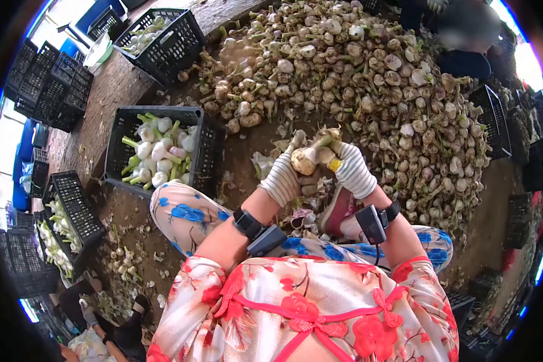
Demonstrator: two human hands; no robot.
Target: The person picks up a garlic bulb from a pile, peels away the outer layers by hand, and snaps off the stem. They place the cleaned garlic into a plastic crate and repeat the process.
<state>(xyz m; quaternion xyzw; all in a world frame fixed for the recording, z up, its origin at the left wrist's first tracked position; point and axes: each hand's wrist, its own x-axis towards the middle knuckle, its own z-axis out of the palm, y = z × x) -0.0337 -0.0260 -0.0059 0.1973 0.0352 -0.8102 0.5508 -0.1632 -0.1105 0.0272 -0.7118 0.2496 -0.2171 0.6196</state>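
Observation:
My left hand, in a striped white glove, is closed round a garlic bulb with dry, dirty outer skin. Close beside it, my right hand, gloved the same way, grips something yellow, perhaps a tool handle, against the bulb's stem; its far end is hidden. Loose peeled skins lie below the hands. A large heap of unpeeled garlic rises just beyond them. To the left, a black crate contains cleaned white bulbs with green stems.
Another black crate with garlic stands at the upper left. Stacked crates and a tilted crate line the left side. A co-worker is beyond the heap at the upper right; another person's legs show at the lower left.

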